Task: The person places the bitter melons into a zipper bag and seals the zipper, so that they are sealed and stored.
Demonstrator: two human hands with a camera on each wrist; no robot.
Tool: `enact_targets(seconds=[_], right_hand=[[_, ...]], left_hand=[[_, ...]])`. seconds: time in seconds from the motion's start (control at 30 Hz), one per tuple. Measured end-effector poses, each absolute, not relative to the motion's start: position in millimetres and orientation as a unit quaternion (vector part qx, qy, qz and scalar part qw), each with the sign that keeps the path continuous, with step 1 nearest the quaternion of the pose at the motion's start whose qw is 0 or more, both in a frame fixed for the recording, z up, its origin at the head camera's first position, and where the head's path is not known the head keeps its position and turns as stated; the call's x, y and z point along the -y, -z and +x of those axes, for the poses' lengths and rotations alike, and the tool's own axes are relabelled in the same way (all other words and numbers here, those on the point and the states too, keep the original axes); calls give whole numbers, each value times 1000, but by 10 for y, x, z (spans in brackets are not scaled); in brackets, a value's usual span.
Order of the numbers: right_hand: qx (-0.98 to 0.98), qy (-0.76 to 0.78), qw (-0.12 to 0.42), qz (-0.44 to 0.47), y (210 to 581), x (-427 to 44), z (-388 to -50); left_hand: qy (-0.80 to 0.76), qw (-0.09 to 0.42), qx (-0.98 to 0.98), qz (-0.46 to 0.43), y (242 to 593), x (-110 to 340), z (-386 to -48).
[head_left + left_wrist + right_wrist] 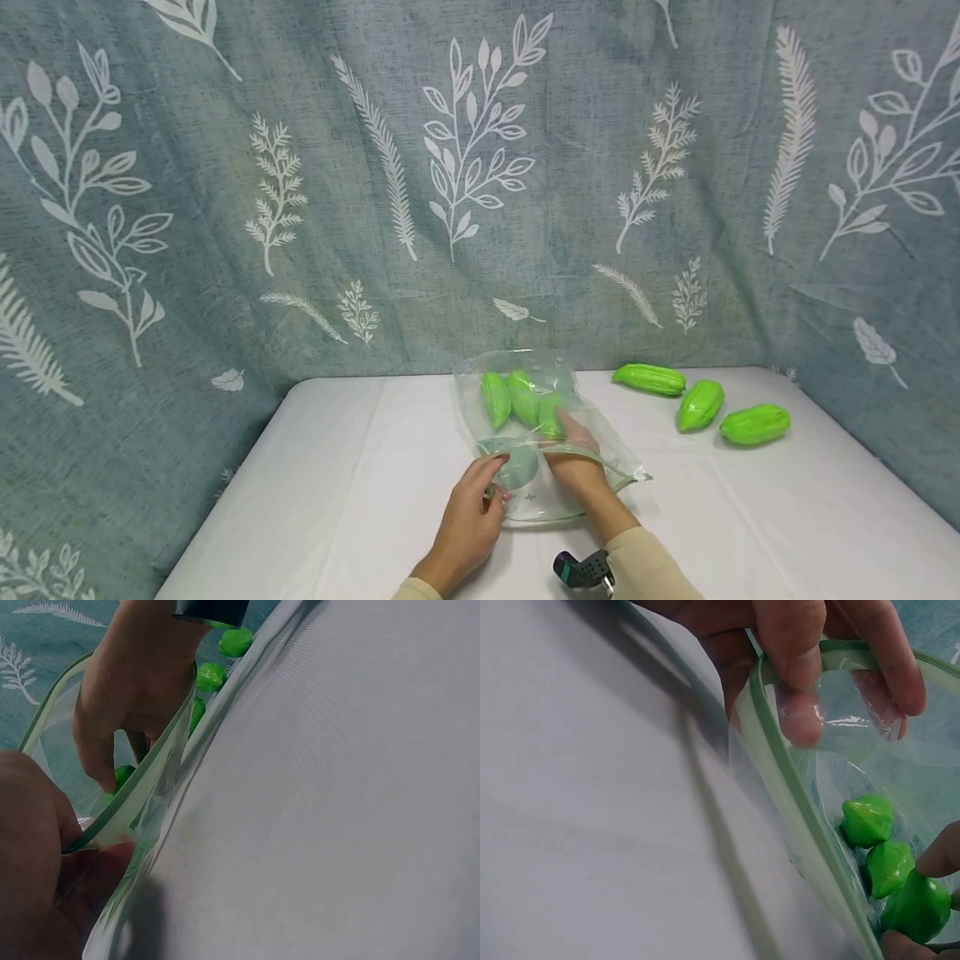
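Observation:
A clear bag with a pale green rim (566, 451) lies on the white table, its mouth toward the person. Inside it are two green ridged vegetables (496, 400) (522, 398) side by side, and a third (551, 417) that my right hand (576, 462) pinches, reaching in through the mouth. In the right wrist view, fingertips touch this third vegetable (916, 906) on both sides. My left hand (468, 517) grips the bag's rim at the left of the opening; the left wrist view shows its thumb and fingers on the rim (124, 817).
Three more green vegetables lie on the table (360, 500) right of the bag: one at the back edge (650, 379), one in the middle (701, 406), one farther right (755, 425). A patterned cloth (480, 183) hangs behind and beside the table.

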State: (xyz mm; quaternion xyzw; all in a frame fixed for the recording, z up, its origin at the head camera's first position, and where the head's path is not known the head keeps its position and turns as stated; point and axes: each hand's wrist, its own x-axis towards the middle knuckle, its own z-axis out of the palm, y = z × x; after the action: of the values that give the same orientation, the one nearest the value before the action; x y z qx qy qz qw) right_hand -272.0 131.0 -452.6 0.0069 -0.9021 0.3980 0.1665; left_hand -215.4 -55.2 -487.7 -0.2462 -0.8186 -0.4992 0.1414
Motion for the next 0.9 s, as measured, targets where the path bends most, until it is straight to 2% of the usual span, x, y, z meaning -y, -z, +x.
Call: enact_targets(seconds=[0.47,0.63,0.73,0.83,0.9], right_hand=[[916,-352,191,7,4530,-1292,-2874],[908,-376,183,-18,4563,-1307,-2898],[900,-386,202,-15,4630,-1327,-2913],[895,-372,245,9,4727,-1356,-2943],[897,-367,247,16,4733,-1363,-2941]], left_hand=[[505,147,810,-257,4882,550,-2161],[509,148,810,-252,4897,544,-2166],[511,141,810,-251,4909,542,-2165],[512,137,810,-251,4917,542,-2168],[511,138,811,-250,4918,545,-2171]])
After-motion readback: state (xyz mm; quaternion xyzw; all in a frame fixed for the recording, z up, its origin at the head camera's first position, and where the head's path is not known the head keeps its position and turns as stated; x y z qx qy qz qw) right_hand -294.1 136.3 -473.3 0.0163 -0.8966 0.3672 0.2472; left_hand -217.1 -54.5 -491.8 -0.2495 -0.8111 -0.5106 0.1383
